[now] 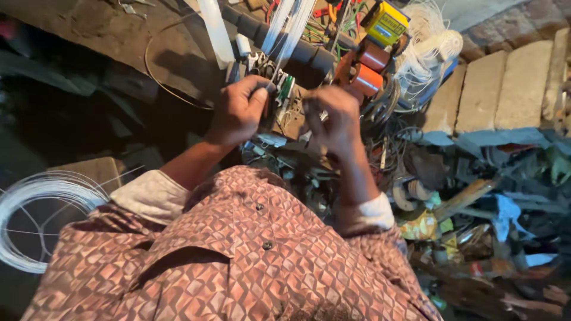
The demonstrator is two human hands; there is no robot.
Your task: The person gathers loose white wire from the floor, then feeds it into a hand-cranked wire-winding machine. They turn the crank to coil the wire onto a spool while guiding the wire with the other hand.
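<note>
Your left hand (238, 110) is closed around a small dark part (267, 107) at the centre of the view, thumb pressed along its edge; the part is slim, blackish and mostly hidden by your fingers, so its shape cannot be told. Your right hand (333, 119) sits just beside it at 3 o'clock, fingers curled in a narrow pinch; what it grips is too small to tell. White strands (285, 27) run up from your hands toward 12 o'clock, crossing a thick black tube (297, 50).

At 1 o'clock from your hands stand two orange cylinders (369, 68) with dark ends, touching each other. Just above them lies a yellow box-shaped package (386, 24) with a blue-and-green label patch on its face. At 2 o'clock is a loose bundle of white cord (431, 44). A coil of pale wire (41, 214) lies at 8 o'clock, well apart. Tan stone blocks (499, 83) line the 3 o'clock side.
</note>
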